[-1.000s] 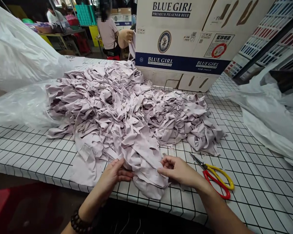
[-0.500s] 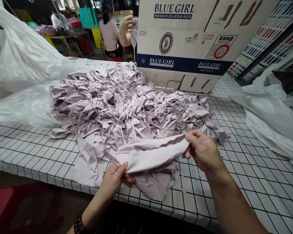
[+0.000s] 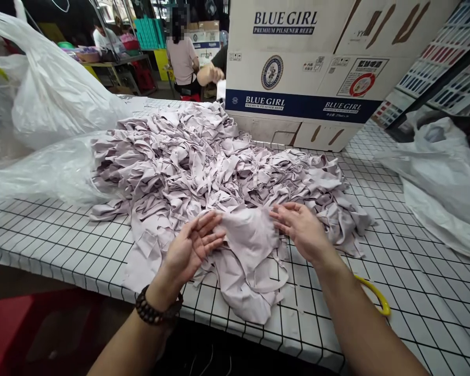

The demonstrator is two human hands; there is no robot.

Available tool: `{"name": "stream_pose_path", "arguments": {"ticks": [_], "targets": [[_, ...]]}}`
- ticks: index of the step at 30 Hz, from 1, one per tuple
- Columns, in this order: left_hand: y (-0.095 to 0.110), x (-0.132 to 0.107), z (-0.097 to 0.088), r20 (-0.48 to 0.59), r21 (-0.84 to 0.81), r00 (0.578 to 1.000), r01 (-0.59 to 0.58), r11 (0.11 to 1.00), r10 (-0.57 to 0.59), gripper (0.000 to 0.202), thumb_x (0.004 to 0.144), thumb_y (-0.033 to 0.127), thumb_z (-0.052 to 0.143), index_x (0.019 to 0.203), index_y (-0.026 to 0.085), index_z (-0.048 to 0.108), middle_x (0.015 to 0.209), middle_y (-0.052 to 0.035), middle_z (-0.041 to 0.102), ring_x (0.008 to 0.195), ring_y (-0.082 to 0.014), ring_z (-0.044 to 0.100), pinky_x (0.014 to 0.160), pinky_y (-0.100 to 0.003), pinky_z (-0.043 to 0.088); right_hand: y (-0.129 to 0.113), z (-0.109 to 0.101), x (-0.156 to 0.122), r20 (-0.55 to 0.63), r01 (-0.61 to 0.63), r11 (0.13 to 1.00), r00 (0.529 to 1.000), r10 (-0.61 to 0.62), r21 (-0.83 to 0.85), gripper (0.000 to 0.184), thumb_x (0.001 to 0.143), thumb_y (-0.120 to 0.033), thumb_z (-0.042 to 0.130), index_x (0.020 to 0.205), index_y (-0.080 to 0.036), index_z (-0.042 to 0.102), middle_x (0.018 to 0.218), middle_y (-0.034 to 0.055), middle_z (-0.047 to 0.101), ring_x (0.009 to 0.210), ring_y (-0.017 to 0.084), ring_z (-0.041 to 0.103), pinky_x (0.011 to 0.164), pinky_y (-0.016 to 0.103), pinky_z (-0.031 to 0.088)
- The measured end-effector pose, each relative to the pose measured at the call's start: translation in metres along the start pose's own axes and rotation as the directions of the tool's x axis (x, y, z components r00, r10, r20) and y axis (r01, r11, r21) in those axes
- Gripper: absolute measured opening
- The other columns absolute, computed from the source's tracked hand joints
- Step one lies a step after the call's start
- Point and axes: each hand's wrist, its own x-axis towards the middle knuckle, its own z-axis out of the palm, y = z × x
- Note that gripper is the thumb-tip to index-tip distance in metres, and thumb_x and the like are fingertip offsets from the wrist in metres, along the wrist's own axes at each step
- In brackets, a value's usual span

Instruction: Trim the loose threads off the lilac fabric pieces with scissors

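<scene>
A pale mauve fabric piece [image 3: 248,232], slightly blurred, lies between my hands at the near side of a large heap of the same fabric [image 3: 188,156]. On its left, my left hand [image 3: 196,243] is open, palm up, with fingers apart beside the cloth's edge. My right hand [image 3: 300,227] has its fingers stretched toward the right edge of the piece, its fingertips close to or touching it. Below the two hands, another fabric piece [image 3: 246,292] spreads near the table's front edge.
A large Blue Girl beer carton [image 3: 290,68] stands behind the heap. Clear plastic bags [image 3: 58,104] lie at left, another plastic bag [image 3: 434,162] at right. A yellow curved handle [image 3: 378,295] shows beside my right forearm on the grid-patterned cloth [image 3: 415,292]. People sit further back.
My hands have let go of the stretched fabric strip and moved closer together, and the fabric now lies spread between them. The yellow handle has come into view by my right forearm.
</scene>
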Motion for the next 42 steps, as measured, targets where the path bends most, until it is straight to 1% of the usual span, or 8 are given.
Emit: {"name": "stream_pose_path", "arguments": {"ticks": [3, 8, 17, 24, 30, 35, 38, 42], "targets": [[-0.006, 0.006, -0.009, -0.034, 0.033, 0.999, -0.036, 0.999, 0.038, 0.033, 0.097, 0.027, 0.041, 0.102, 0.012, 0.069, 0.114, -0.0131, 0.072, 0.086, -0.0206, 0.074, 0.077, -0.030, 0.059, 0.014, -0.002, -0.018, 0.104, -0.005, 0.973, 0.994, 0.029, -0.230, 0.035, 0.070, -0.051, 0.072, 0.077, -0.023, 0.052, 0.070, -0.0018, 0.062, 0.064, 0.015, 0.061, 0.056, 0.027, 0.049], [-0.027, -0.014, -0.026, 0.005, 0.176, 0.994, 0.103, 0.979, -0.106, 0.028, 0.087, 0.026, 0.055, 0.067, 0.010, 0.066, 0.068, -0.0085, 0.071, 0.050, -0.0157, 0.067, 0.046, -0.023, 0.054, 0.032, 0.013, -0.069, 0.292, 0.062, 0.802, 0.946, 0.143, -0.594, 0.027, 0.075, -0.042, 0.070, 0.062, -0.020, 0.062, 0.062, -0.0001, 0.061, 0.056, 0.015, 0.054, 0.051, 0.027, 0.037], [-0.069, -0.019, -0.014, 0.105, 0.548, 0.941, 0.215, 0.808, -0.321, 0.048, 0.075, 0.056, 0.066, 0.083, 0.009, 0.070, 0.075, -0.0082, 0.071, 0.035, -0.0101, 0.057, 0.030, -0.020, 0.041, 0.048, 0.025, -0.098, 0.291, 0.335, 0.535, 0.942, -0.167, -0.776, 0.013, 0.079, -0.018, 0.063, 0.068, -0.022, 0.058, 0.073, 0.0008, 0.066, 0.078, 0.021, 0.057, 0.079, 0.038, 0.033], [-0.089, -0.024, 0.011, 0.295, 0.408, 0.897, 0.193, 0.892, -0.329, 0.058, 0.078, 0.061, 0.063, 0.104, 0.010, 0.070, 0.035, 0.0090, 0.041, 0.029, -0.0047, 0.027, 0.031, -0.017, 0.017, 0.026, 0.027, -0.126, 0.450, 0.642, 0.127, 0.651, -0.612, -0.756, 0.022, 0.095, -0.013, 0.045, 0.082, -0.021, 0.062, 0.065, 0.0005, 0.065, 0.065, 0.017, 0.051, 0.082, 0.038, 0.030], [-0.082, -0.025, 0.011, 0.319, 0.415, 0.882, 0.201, 0.888, -0.348, 0.052, 0.073, 0.057, 0.073, 0.094, 0.009, 0.071, 0.038, 0.0117, 0.033, 0.033, -0.0031, 0.020, 0.035, -0.019, 0.013, 0.010, 0.015, -0.125, 0.466, 0.684, 0.255, 0.678, -0.569, -0.683, 0.013, 0.091, -0.018, 0.054, 0.088, -0.023, 0.066, 0.075, -0.0002, 0.069, 0.070, 0.016, 0.056, 0.080, 0.035, 0.032], [-0.072, -0.028, 0.015, 0.327, 0.346, 0.892, 0.194, 0.918, -0.312, 0.044, 0.072, 0.050, 0.077, 0.093, 0.012, 0.069, 0.067, 0.0024, 0.060, 0.037, -0.0008, 0.028, 0.035, -0.017, 0.017, 0.007, 0.005, -0.107, 0.440, 0.653, 0.250, 0.698, -0.564, -0.715, 0.033, 0.088, -0.011, 0.050, 0.118, -0.021, 0.061, 0.107, 0.0063, 0.070, 0.098, 0.021, 0.060, 0.090, 0.038, 0.034], [-0.067, -0.030, 0.018, 0.358, 0.325, 0.877, 0.205, 0.923, -0.320, 0.040, 0.072, 0.050, 0.077, 0.081, 0.013, 0.066, 0.067, 0.0022, 0.059, 0.036, -0.0004, 0.029, 0.035, -0.017, 0.020, 0.018, 0.009, -0.089, 0.537, 0.729, 0.272, 0.659, -0.527, -0.628, 0.038, 0.089, -0.015, 0.052, 0.126, -0.024, 0.059, 0.119, 0.0048, 0.069, 0.108, 0.022, 0.056, 0.093, 0.039, 0.033], [-0.061, -0.028, 0.015, 0.373, 0.361, 0.876, 0.166, 0.918, -0.305, 0.040, 0.073, 0.052, 0.074, 0.079, 0.013, 0.067, 0.066, 0.0017, 0.056, 0.037, -0.0019, 0.026, 0.036, -0.019, 0.020, 0.026, 0.018, -0.073, 0.485, 0.777, 0.284, 0.588, -0.648, -0.562, 0.026, 0.093, -0.016, 0.049, 0.107, -0.025, 0.069, 0.096, 0.0004, 0.076, 0.094, 0.021, 0.058, 0.085, 0.038, 0.033]]}}
